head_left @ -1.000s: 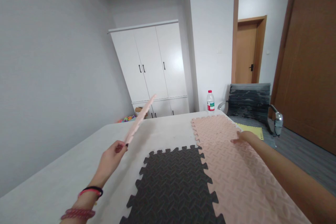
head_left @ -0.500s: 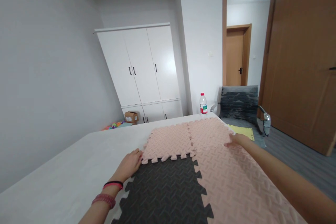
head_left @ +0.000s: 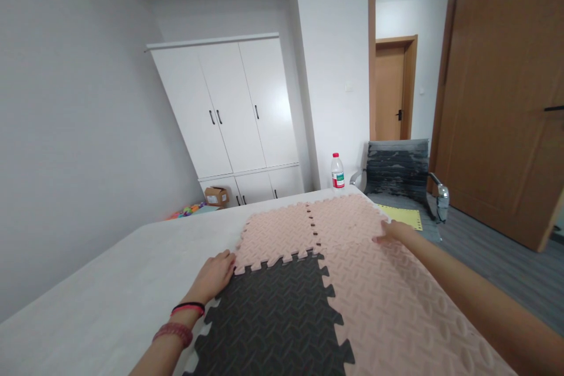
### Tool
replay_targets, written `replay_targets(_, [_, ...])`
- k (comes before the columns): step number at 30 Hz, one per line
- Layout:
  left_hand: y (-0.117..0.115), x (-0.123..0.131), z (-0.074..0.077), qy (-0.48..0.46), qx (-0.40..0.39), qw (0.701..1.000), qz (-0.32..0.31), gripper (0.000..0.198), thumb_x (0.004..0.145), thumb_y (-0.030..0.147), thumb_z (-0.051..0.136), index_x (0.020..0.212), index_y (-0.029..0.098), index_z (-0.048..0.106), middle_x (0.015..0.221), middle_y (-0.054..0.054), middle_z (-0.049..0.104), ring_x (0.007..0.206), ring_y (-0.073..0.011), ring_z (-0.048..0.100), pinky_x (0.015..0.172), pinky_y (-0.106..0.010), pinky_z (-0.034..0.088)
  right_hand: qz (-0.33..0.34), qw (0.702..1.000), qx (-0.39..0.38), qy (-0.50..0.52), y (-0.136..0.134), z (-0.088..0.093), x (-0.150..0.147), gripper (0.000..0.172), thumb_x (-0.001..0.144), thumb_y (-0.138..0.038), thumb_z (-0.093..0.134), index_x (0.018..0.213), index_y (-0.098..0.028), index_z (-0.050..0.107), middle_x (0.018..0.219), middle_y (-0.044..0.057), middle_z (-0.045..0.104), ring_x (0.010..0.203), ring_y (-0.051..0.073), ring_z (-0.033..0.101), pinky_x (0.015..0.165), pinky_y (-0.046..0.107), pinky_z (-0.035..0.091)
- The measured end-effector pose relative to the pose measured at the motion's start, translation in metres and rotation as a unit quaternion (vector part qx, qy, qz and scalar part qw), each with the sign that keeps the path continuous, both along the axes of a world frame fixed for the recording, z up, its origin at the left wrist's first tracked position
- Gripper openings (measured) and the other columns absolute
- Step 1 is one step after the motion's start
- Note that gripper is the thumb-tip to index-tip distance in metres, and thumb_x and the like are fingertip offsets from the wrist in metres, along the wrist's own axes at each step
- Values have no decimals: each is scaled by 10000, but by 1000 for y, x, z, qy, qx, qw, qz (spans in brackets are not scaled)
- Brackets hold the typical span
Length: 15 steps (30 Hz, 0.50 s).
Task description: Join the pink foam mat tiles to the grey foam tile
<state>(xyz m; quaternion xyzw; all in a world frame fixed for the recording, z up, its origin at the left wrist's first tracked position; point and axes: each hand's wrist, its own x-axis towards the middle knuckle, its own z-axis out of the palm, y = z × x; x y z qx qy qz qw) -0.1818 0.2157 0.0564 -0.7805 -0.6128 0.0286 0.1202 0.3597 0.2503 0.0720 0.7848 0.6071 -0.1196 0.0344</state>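
Observation:
My left hand point(head_left: 215, 273) grips the near left corner of a pink foam mat tile point(head_left: 275, 234), its fingers curled at the edge. That tile's toothed near edge lies along the far edge of a black foam mat tile point(head_left: 273, 317). A second pink tile point(head_left: 348, 220) adjoins it on the right, with small dark gaps along their seam. My right hand point(head_left: 388, 231) pinches the right edge of the pink matting, near where this second tile meets the larger near pink tile point(head_left: 396, 305). The near pink tile runs along the black tile's right side.
The mats lie on a white-covered table point(head_left: 132, 270). At its far end stands a bottle with a red cap point(head_left: 337, 171). Beyond are a chair point(head_left: 396, 167) with a yellow foam piece point(head_left: 403, 217) on it, a white cabinet point(head_left: 229, 106), and a cardboard box point(head_left: 217, 196).
The view has shifted slightly. Dark gaps now show more clearly along the seam between the two far pink tiles. Both hands keep their holds on the mat edges.

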Motion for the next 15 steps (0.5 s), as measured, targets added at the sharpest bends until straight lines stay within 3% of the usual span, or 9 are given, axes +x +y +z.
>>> replay_targets(7, [0,-1,6,4,-17,1000,-4,331,911,315,261,906,204,572,987,-94,593,909,-209,581,808,-342,416,-2,1000,-12,0,5,-7,4,956,545,-790,619,1317,-248,463,1373,186,440,1228,419,438,930,588,390])
replay_targets(15, [-5,-10,5,0,-26,1000,-14,370,923,324,226,983,209,573,969,-86,587,922,-209,584,815,-329,423,0,1000,-24,-9,12,-18,10,963,631,-748,600,1383,-188,383,1415,195,383,1252,381,418,986,552,350])
